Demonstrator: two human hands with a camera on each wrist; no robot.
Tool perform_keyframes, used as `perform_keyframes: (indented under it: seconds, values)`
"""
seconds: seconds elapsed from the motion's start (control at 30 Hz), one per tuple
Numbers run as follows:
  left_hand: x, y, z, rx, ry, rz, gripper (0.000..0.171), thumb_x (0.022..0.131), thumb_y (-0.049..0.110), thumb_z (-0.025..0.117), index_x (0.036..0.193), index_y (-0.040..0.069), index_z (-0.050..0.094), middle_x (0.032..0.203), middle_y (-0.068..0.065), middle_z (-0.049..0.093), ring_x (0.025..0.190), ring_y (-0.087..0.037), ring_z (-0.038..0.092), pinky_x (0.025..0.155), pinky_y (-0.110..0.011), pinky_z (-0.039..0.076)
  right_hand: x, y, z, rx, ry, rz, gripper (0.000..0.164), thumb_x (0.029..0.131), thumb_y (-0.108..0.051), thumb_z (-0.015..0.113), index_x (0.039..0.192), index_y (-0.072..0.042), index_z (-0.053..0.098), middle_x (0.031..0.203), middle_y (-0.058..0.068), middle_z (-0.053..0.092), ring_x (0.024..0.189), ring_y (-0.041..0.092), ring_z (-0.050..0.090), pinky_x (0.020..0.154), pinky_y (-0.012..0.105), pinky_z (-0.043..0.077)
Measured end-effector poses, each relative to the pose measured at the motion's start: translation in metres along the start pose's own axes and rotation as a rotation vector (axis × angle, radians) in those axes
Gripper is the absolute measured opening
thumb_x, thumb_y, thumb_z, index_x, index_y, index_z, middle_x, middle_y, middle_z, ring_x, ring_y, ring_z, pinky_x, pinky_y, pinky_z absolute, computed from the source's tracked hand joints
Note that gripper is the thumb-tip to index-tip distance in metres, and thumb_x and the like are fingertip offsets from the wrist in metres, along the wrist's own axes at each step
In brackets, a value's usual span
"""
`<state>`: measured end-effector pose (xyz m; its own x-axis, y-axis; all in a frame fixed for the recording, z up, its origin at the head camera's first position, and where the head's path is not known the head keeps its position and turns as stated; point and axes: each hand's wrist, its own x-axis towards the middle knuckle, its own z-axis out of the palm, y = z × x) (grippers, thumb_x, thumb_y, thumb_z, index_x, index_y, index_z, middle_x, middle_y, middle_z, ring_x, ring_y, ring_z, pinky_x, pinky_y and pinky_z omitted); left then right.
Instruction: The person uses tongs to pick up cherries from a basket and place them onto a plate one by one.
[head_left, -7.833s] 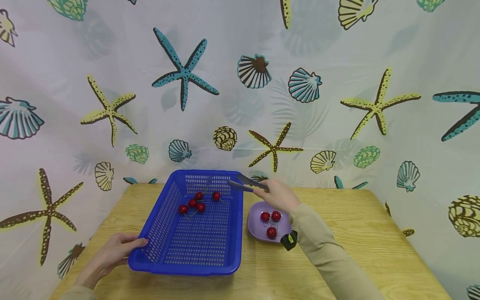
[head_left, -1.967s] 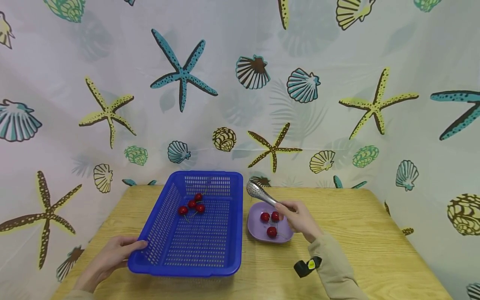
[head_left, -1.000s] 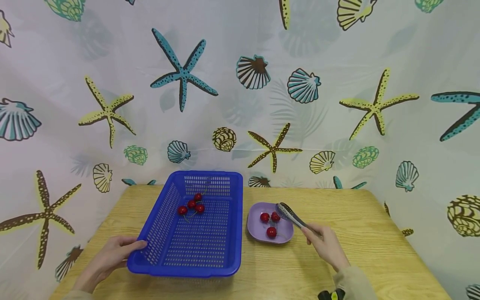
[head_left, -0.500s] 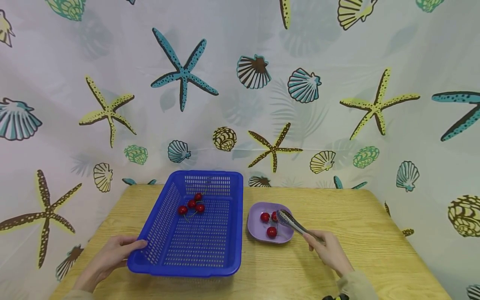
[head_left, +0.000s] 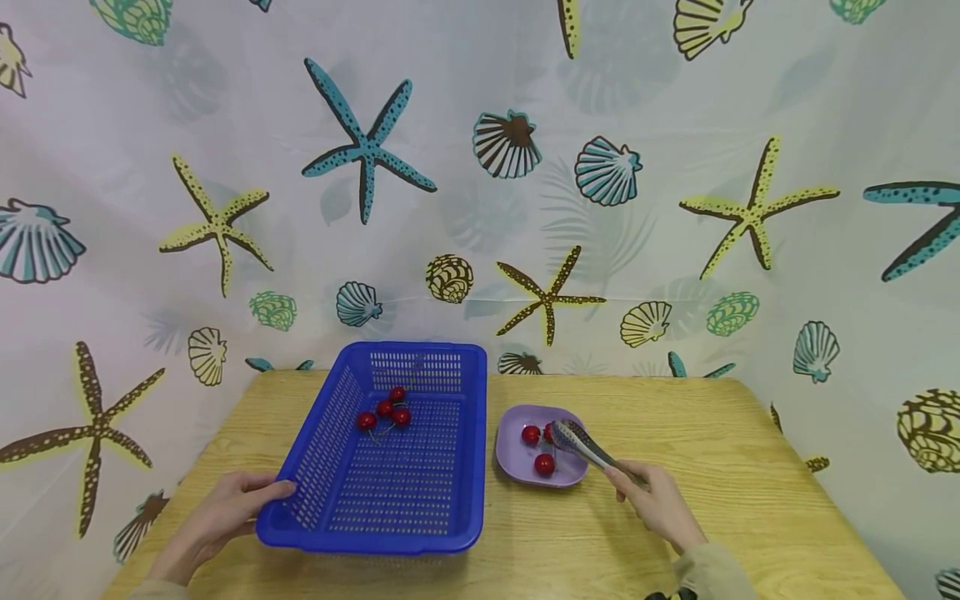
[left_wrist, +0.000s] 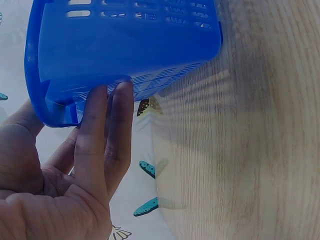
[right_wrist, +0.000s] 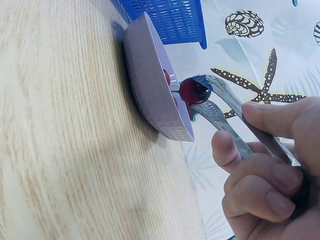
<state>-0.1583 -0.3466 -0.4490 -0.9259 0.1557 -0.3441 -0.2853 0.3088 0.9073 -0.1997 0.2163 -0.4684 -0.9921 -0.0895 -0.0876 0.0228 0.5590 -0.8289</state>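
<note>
My left hand [head_left: 230, 506] holds the near left corner of a blue plastic basket [head_left: 483, 467], thumb at the rim and fingers against the outer wall. In the left wrist view, two fingers [left_wrist: 92, 135] lie along that wall [left_wrist: 115, 55]. Inside the basket are several red cherries [head_left: 366, 421] with stems. My right hand [head_left: 660, 502] grips metal tongs [head_left: 592, 452] with perforated tips, reaching into a small purple bowl [head_left: 513, 467]. In the right wrist view, a dark red cherry [right_wrist: 194, 91] sits between the tong tips at the bowl's opening. Another cherry [head_left: 544, 464] lies near the bowl's front.
Basket and bowl stand side by side on a light wooden table [head_left: 675, 417]. A white curtain [head_left: 645, 83] printed with starfish and shells surrounds the back and sides. Bare wood [head_left: 750, 500] shows right of the bowl.
One cherry has left the back right of the basket. The tongs have moved from over the basket into the purple bowl, closing around a cherry there. The left hand has stayed.
</note>
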Motion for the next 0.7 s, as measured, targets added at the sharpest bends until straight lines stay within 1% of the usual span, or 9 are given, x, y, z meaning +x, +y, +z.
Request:
perform_keyframes:
  seconds: [0.2,0.7]
  values:
    - [-0.0005,0.0002,0.0005,0.001,0.014,-0.005,0.063,0.102,0.029,0.058,0.137,-0.021,0.045,0.111,-0.012,0.075,0.097,-0.021,0.074,0.084,-0.04,0.063,0.0013,-0.0007,-0.0003,0.007,0.001,0.021,0.05,0.104,-0.031,0.056,0.136,0.006,0.058,0.078,0.007,0.064,0.045,0.005,0.032,0.041,0.017,0.03]
    - [-0.0007,0.0024,0.0013,0.001,0.033,-0.022,0.063,0.102,0.029,0.059,0.137,-0.021,0.045,0.11,-0.012,0.075,0.096,-0.02,0.074,0.082,-0.039,0.064,0.0009,-0.0009,0.0009,0.009,0.005,0.019,0.04,0.103,-0.031,0.056,0.124,0.003,0.065,0.075,0.006,0.062,0.044,0.005,0.031,0.041,0.017,0.029]
